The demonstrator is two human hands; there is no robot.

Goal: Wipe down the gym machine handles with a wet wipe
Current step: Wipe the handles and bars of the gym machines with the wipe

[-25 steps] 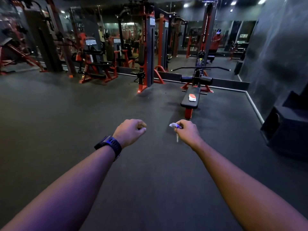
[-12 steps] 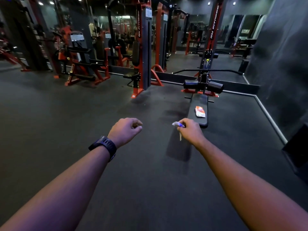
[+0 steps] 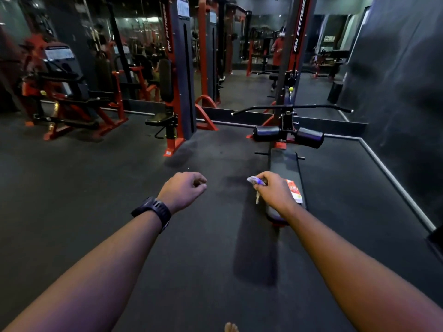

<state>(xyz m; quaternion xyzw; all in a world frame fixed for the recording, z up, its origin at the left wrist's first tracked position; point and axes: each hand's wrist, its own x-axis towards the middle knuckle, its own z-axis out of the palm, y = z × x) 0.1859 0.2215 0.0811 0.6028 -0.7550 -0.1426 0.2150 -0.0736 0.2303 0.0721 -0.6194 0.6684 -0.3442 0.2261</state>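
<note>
right hand [image 3: 273, 191] pinching wet wipe [image 3: 256, 181] centre frame, left hand [image 3: 182, 190] curled empty (watch on wrist), handle bar [image 3: 291, 107] upper right, untouched

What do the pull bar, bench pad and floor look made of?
Pull bar: likely metal with a matte black coat; it is thin and rigid, with a pale tip at each end.
Bench pad: looks like black vinyl over foam; smooth, with a soft sheen and rounded edges.
Floor: probably rubber matting; dark and dull, with little glare.
</note>
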